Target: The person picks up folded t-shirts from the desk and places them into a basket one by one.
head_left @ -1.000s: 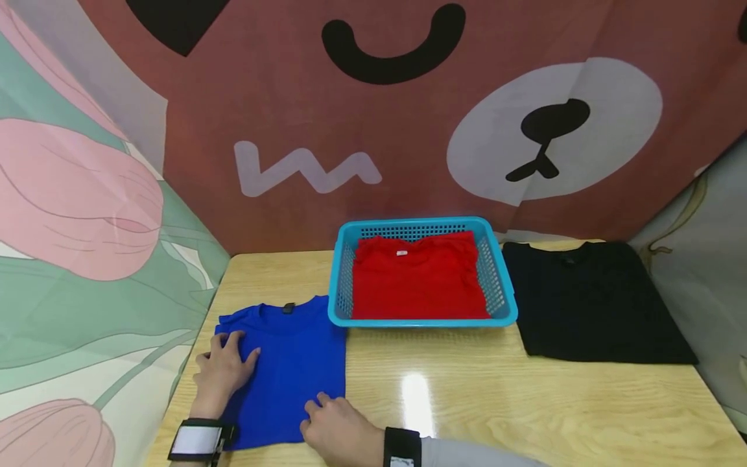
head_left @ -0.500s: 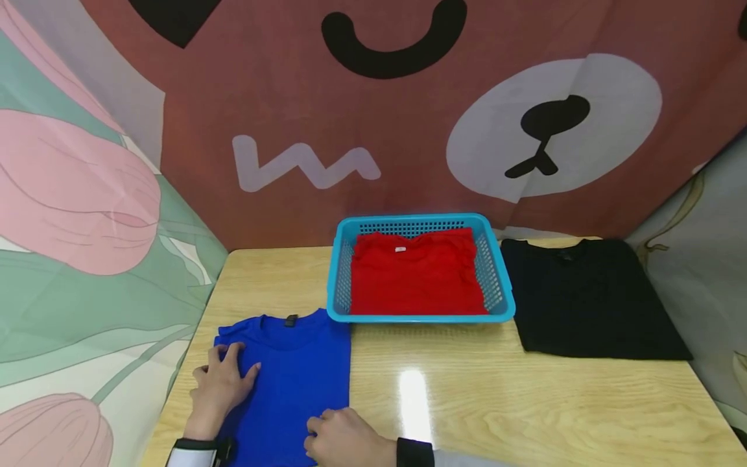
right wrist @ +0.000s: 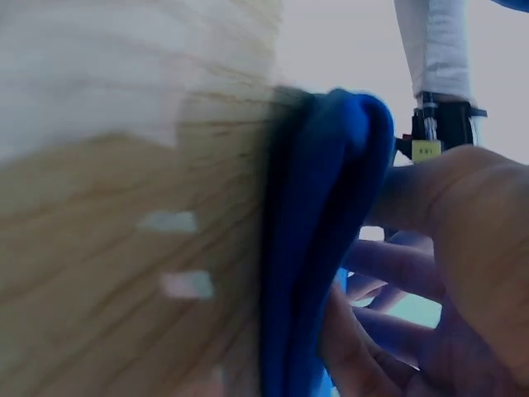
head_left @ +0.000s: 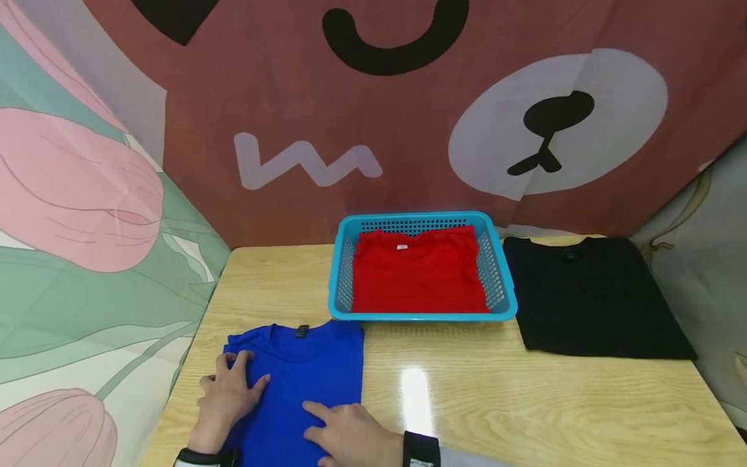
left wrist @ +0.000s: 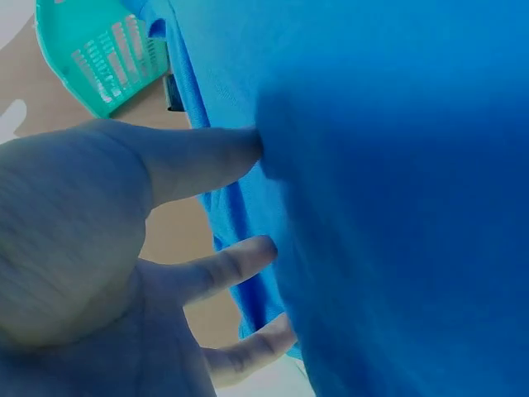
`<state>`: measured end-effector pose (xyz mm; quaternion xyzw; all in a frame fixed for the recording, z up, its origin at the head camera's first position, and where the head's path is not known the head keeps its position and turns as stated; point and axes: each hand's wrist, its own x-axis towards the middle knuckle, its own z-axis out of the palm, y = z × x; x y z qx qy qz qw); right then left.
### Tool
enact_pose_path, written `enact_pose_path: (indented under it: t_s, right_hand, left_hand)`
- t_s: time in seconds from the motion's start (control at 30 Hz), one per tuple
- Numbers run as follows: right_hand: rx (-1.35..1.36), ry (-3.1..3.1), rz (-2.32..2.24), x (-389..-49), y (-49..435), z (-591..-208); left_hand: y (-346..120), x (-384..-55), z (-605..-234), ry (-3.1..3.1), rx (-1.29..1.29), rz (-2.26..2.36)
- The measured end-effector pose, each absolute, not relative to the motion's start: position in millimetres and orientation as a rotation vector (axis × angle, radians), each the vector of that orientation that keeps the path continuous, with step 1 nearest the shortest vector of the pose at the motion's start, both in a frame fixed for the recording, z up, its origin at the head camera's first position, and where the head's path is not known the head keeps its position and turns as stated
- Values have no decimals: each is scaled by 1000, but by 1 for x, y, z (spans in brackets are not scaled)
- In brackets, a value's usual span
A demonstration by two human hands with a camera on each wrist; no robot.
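Watching remotely, I see the left hand and right hand spread over a folded blue fabric T-shirt atop a glossy wood-grain desk, brown cartoon-printed cloth behind.

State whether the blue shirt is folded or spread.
The blue shirt is folded: its edge shows stacked layers in the right wrist view.

three shirts, two hands, two wristbands, one basket, one table.
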<state>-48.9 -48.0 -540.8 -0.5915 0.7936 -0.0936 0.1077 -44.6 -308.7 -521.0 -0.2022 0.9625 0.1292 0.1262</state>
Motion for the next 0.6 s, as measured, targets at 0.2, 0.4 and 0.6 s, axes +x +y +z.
enact_pose_path:
  t_s: [0.2, 0.4, 0.6]
  right_hand:
    - [-1642, 2189, -413, -52, -36, -543]
    - [-1520, 2130, -500, -53, -16, -545]
    - [-1417, 2128, -612, -55, 15, -549]
  left_hand:
    - [-298, -41, -519, 2784, -591, 364]
    - [-284, -42, -519, 2812, -537, 325]
    - [-262, -47, -523, 2865, -460, 277]
